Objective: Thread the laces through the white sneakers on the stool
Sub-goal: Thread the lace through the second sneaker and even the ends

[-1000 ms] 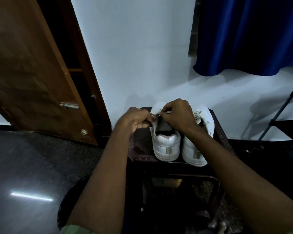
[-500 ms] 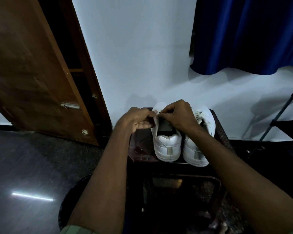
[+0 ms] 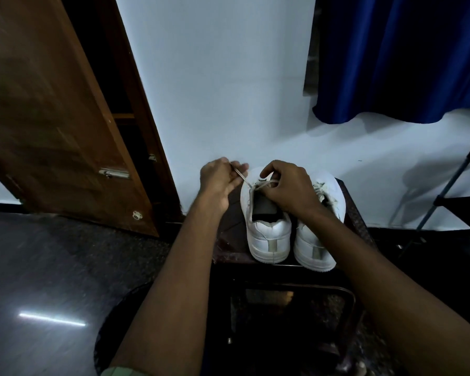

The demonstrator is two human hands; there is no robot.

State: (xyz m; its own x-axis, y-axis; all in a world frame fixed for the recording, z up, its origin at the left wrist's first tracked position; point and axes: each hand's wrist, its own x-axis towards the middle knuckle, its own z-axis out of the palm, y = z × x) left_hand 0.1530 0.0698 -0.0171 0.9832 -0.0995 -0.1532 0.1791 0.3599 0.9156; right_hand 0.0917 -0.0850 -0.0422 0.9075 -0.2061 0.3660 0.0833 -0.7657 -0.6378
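Two white sneakers stand side by side, heels toward me, on a dark stool (image 3: 229, 240) against the wall. On the left sneaker (image 3: 267, 234) a white lace (image 3: 242, 177) runs taut from an eyelet up and to the left. My left hand (image 3: 219, 183) pinches that lace beside the shoe. My right hand (image 3: 288, 189) rests over the tongue area of the left sneaker, fingers curled on the other part of the lace. The right sneaker (image 3: 314, 251) has loose laces across its top, partly hidden by my right forearm.
A brown wooden door (image 3: 52, 118) stands ajar on the left, close to the stool. A blue curtain (image 3: 399, 58) hangs upper right, and a dark metal stand (image 3: 445, 194) is at the right edge. The floor (image 3: 52, 280) is dark and glossy.
My left hand has moved up and to the left away from the shoe, drawing the lace out taut. My right hand stays on the left sneaker.
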